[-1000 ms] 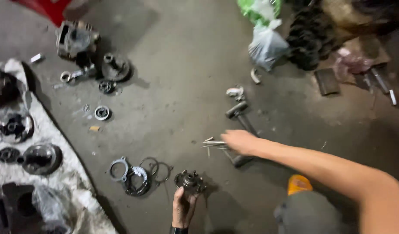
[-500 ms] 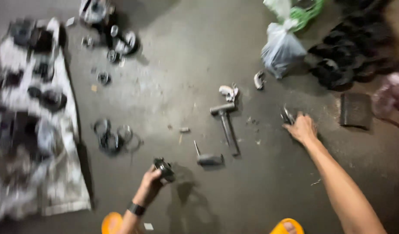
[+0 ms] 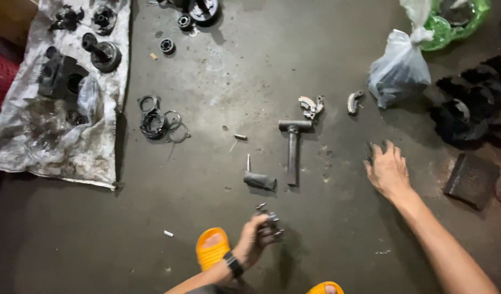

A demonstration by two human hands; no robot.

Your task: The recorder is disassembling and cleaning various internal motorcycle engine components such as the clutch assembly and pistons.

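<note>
I see my left hand down low, closed around a small metal part with little bits sticking out. It is held just above the floor, near my orange sandal. A dark band sits on that wrist.

I will use the metal T-shaped tool lying on the floor as my marker. The small metal part is below the tool, a bit to the left. My right hand is to the right of the tool, flat on the floor with the fingers spread. Something small and dark lies right at the fingertips, but I cannot tell what it is, or if the fingers pinch it.

Just left of the tool's bottom end lies a short grey tube. Above the tool's top is a small shiny clip piece, and a curved metal piece is to the right of that. Farther up and right is a tied plastic bag. Far right of the tool is a pile of black toothed wheels and a flat dark block.

To the left of the tool lie some thin metal rings. Farther left is a dirty white sheet with dark greasy machine parts on it.
</note>
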